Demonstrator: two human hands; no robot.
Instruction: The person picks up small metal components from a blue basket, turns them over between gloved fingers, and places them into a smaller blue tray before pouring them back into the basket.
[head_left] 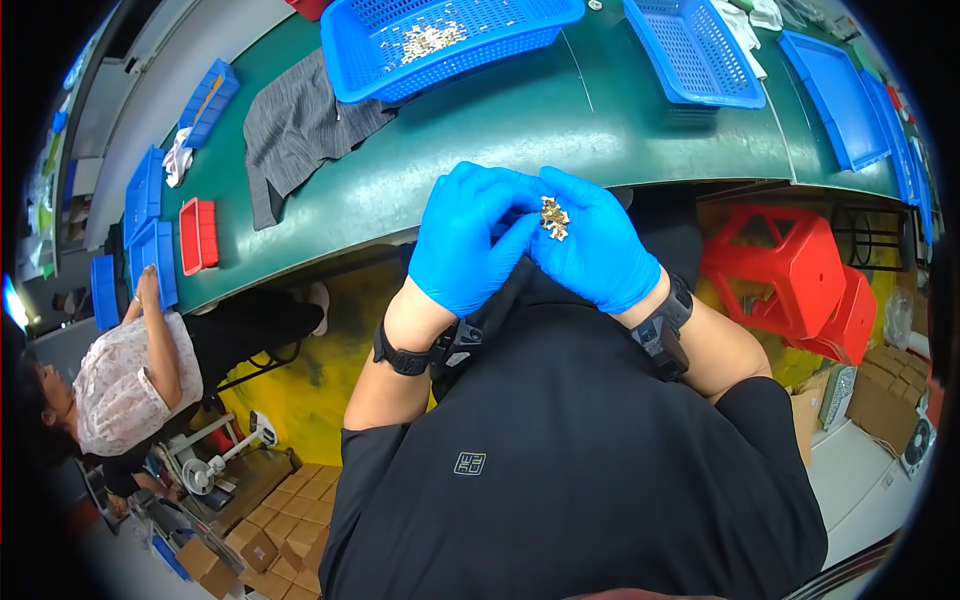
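Observation:
Both of my hands wear blue gloves and meet above my lap, just off the near edge of the green table (pixel 520 135). My right hand (pixel 600 250) is cupped, and a small heap of gold and silvery metal pieces (pixel 553 218) lies in its palm. Against this heap, my left hand (pixel 470 235) has its thumb and fingers pinched together. Whatever is between those fingertips is hidden. Beyond my hands, a large blue basket (pixel 480 63) holds many small pale and gold-coloured pieces (pixel 430 42).
A grey cloth (pixel 300 125) lies left of the basket. Another blue basket (pixel 690 50) and a blue tray (pixel 835 100) stand to the right. A red bin (pixel 199 235) is at left, near a seated co-worker (pixel 140 375). Red stools (pixel 800 280) stand at my right.

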